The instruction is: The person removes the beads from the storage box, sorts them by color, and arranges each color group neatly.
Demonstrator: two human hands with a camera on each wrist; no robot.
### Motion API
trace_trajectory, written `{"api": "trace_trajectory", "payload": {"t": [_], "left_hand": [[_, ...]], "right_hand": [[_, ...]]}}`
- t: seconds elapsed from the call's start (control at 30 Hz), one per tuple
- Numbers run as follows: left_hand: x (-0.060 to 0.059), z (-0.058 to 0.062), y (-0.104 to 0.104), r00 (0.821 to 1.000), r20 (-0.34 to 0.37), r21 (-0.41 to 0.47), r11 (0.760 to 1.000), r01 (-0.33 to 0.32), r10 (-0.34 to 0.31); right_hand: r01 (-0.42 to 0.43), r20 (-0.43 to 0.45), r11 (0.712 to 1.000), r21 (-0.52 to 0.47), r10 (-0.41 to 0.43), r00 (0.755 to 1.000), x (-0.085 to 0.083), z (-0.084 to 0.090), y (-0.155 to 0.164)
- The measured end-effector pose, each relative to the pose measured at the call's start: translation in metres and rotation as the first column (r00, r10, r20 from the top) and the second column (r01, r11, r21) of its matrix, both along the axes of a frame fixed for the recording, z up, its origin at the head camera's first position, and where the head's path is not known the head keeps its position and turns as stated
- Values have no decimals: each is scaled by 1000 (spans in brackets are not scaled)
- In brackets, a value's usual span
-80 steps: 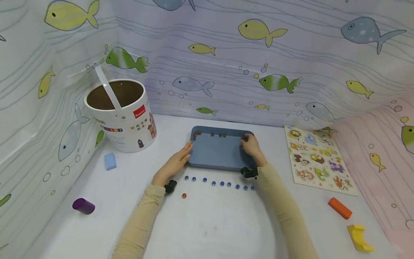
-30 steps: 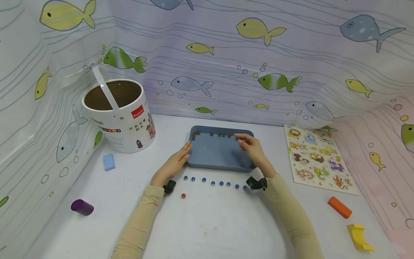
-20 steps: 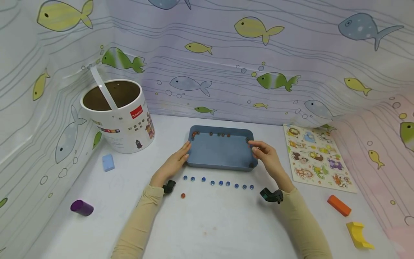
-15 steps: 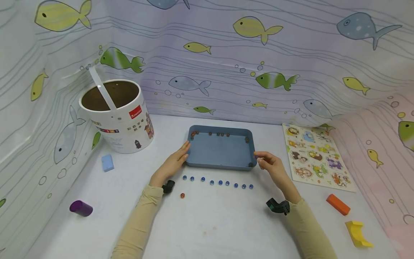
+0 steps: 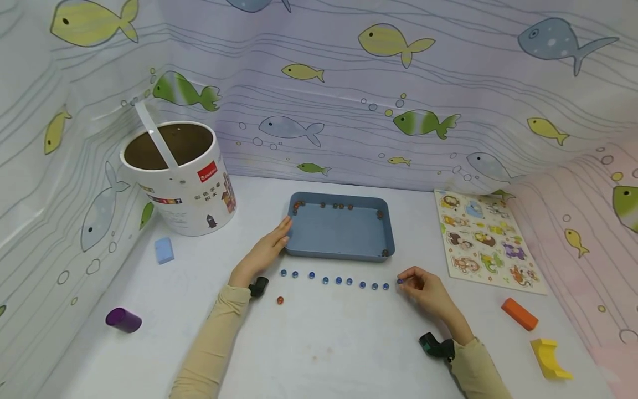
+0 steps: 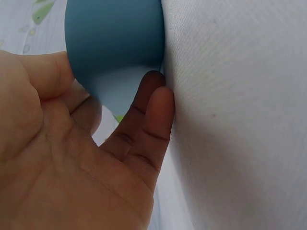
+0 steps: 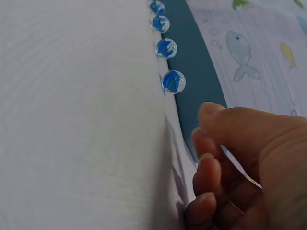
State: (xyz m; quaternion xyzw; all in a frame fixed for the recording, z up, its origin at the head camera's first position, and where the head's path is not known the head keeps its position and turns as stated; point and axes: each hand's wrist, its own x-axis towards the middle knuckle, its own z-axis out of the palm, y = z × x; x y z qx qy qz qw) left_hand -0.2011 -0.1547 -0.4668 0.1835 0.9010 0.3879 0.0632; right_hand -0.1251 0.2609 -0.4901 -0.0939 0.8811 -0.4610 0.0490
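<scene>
My left hand (image 5: 264,252) rests with extended fingers against the left side of the blue-grey tray (image 5: 339,233); the left wrist view shows its fingertips touching the tray's wall (image 6: 115,38). To the right of the tray's front corner, my right hand (image 5: 430,293) pinches a blue marble (image 5: 400,281) between thumb and fingers, low over the table. The right wrist view hides that marble behind the fingers. Level with it, a row of several clear-and-blue marbles (image 5: 339,281) runs leftward in front of the tray. Inside the tray, brownish-red marbles (image 5: 350,207) lie along the edges.
One orange-red marble (image 5: 280,300) sits in front of the row. A white bucket (image 5: 186,202), blue block (image 5: 164,250) and purple cylinder (image 5: 124,320) stand left. An animal puzzle board (image 5: 485,244), orange block (image 5: 520,313) and yellow arch block (image 5: 550,359) lie right.
From inside the tray's right end, my right hand has come out over the rim with a blue marble and down to the row's right end. My left hand has stayed at the tray.
</scene>
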Motion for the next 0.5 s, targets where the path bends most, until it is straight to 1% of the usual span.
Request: {"api": "trace_trajectory", "payload": {"t": [0.13, 0.3, 0.37, 0.5], "left_hand": [[-1, -2, 0, 1000, 5, -13, 1000, 5, -5], [-1, -3, -1, 1000, 0, -7, 1000, 4, -4], [-1, -2, -1, 1000, -6, 4, 1000, 6, -6], [-1, -2, -2, 1000, -8, 9, 1000, 7, -7]], "right_hand": [[-54, -62, 996, 70, 58, 996, 3, -2, 0], [-114, -98, 989, 98, 124, 987, 3, -2, 0], [-115, -90, 988, 98, 124, 988, 2, 1, 1], [-75, -65, 994, 81, 80, 995, -4, 12, 2]]}}
